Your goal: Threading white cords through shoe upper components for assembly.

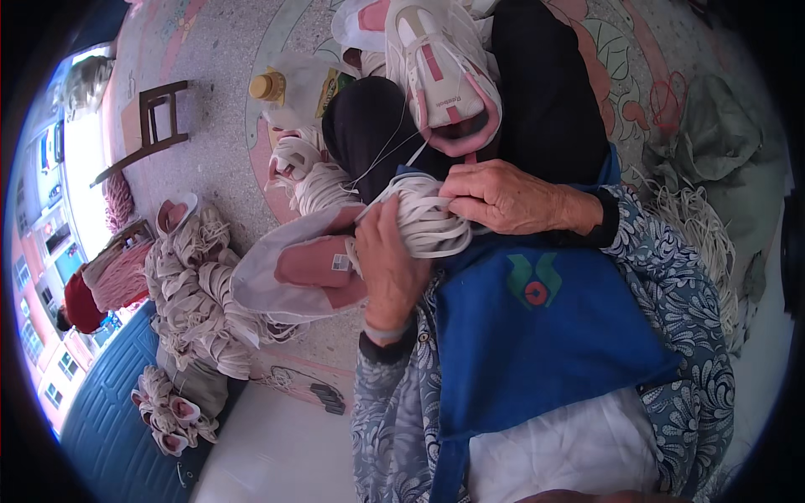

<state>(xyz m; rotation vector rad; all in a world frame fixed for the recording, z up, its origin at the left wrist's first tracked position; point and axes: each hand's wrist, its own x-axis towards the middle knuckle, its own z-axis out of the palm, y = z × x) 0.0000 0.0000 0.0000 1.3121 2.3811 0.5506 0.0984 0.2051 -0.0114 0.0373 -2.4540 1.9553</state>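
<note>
Over the blue apron [537,335], the left hand [387,272] clasps a pink-and-white shoe upper [306,272], while the right hand [503,199] pinches a bundle of white laces [423,220] just above the apron. Lacing seems under way; next likely calls for threading a lace end. Left of the apron lies a pile of laced uppers [197,293].

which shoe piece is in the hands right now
The pink and white upper at the lap: left hand grips it, right hand pinches its laces. The others sit in the floor pile.
</note>
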